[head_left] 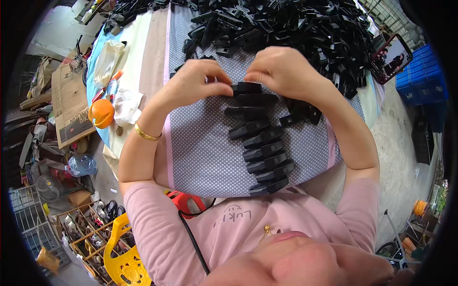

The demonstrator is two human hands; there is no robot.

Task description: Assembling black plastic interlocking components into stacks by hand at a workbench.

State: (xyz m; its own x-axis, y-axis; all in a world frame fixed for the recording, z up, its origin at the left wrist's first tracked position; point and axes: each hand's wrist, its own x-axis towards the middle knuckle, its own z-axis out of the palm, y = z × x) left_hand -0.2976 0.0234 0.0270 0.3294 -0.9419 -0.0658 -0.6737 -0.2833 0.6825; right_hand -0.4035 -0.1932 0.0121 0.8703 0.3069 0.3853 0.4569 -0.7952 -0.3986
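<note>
A line of black plastic pieces [264, 151], set close side by side, runs down the patterned cloth toward me. At its far end is one more black plastic piece [249, 87]. My left hand [198, 85] pinches this piece at its left end, thumb and forefinger together. Curled over its far side is my right hand [285, 71], thumb and fingertips closed at the piece; the exact contact is partly hidden. A few loose black pieces [301, 114] lie right of the line, below my right wrist.
A large heap of black pieces [281, 28] covers the table's far side. A phone [392, 58] stands at the right edge. On the left lie an orange [101, 113], crumpled tissue [128, 106] and a plastic bag [108, 63]. Blue crates [421, 76] stand beyond the right edge.
</note>
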